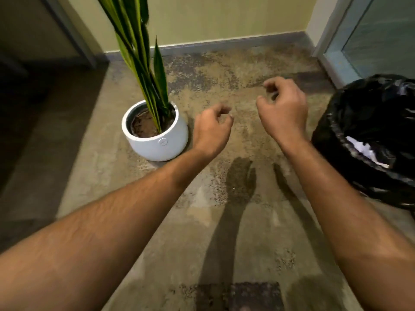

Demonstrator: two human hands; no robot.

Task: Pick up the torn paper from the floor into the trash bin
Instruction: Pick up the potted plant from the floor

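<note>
You're in some office-type corridor corner: patchy carpet floor (224,70), glass door (370,37), potted plant (155,131), bag-lined trash bin (368,140)

- Carpet (224,221): mottled tan, grey and brown patches.
- Plant pot (157,144): white.
- Leaves (137,41): dark green with yellow edges.
- Bin bag (370,122): glossy black.
- Paper (366,149) inside: white.
- Wall (224,16): pale yellow-green.

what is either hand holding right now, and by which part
Nothing visible. The left hand and right hand hover over the floor with fingers loosely curled and no paper between them. White torn paper already lies inside the black-bagged trash bin.
</note>
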